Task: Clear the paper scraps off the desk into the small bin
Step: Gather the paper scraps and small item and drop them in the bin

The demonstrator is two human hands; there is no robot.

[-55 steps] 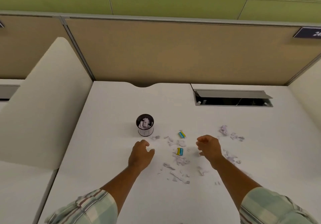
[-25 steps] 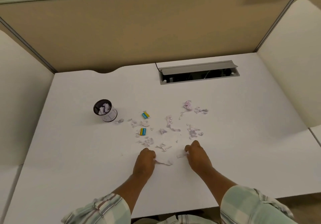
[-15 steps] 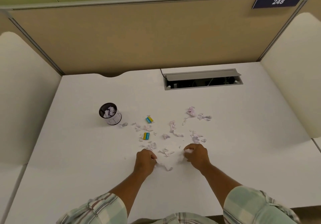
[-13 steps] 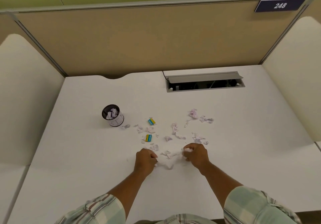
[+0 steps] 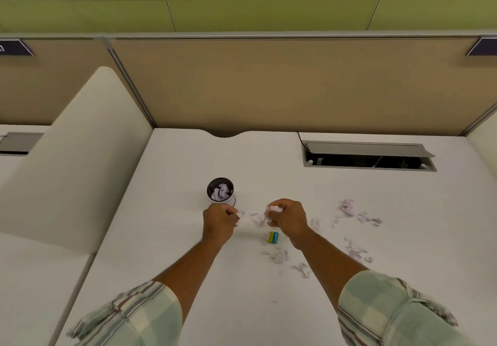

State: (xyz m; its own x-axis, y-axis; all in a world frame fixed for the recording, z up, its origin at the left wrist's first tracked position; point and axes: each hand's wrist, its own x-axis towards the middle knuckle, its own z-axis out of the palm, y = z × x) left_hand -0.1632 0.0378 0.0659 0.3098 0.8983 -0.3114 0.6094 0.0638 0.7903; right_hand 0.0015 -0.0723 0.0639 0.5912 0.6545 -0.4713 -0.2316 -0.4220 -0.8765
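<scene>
Now both fists closed on paper scraps (image 5: 270, 209): left hand (image 5: 218, 222) just before small bin (image 5: 220, 189), right hand (image 5: 287, 218) beside. Best centre each fist over rim before fingers open; loose scraps remain on table (image 5: 174, 238).

On the white desk (image 5: 166, 238), the small round black bin (image 5: 220, 190) stands left of centre, torn white paper scraps (image 5: 355, 251) scattered toward the right edge, some lying inside the bin.

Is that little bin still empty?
No, the small bin on the desk already holds several white paper scraps, visible through its open top.
</scene>
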